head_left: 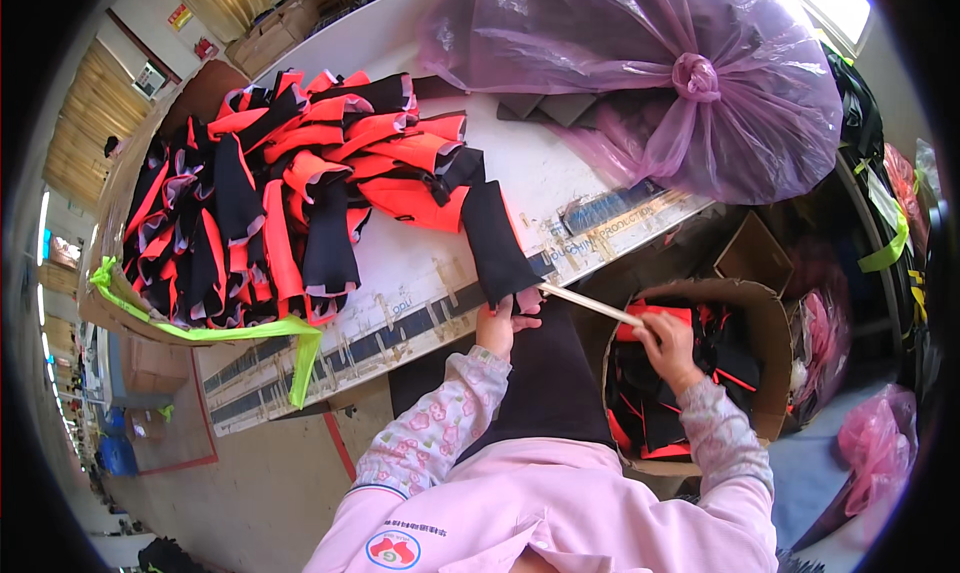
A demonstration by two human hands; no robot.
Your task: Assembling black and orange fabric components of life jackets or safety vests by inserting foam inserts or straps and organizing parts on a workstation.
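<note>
My left hand (507,327) is closed on the lower end of a black fabric piece (497,241) that has a thin orange edge. The piece hangs over the near edge of the white table (520,163). In my right hand (668,348) is a long pale stick (592,304), pointing left. The stick's far tip meets the fabric's end beside my left fingers; whether it is inside the fabric I cannot tell. A large heap of orange and black fabric pieces (290,188) lies to the left of the held piece.
An open carton (780,373) with black and orange pieces stands below my right hand. A knotted translucent purple bag (745,93) rests on the table's far right. Yellow-green tape (210,331) borders the heap's near edge. More pink plastic bags (880,433) lie at right.
</note>
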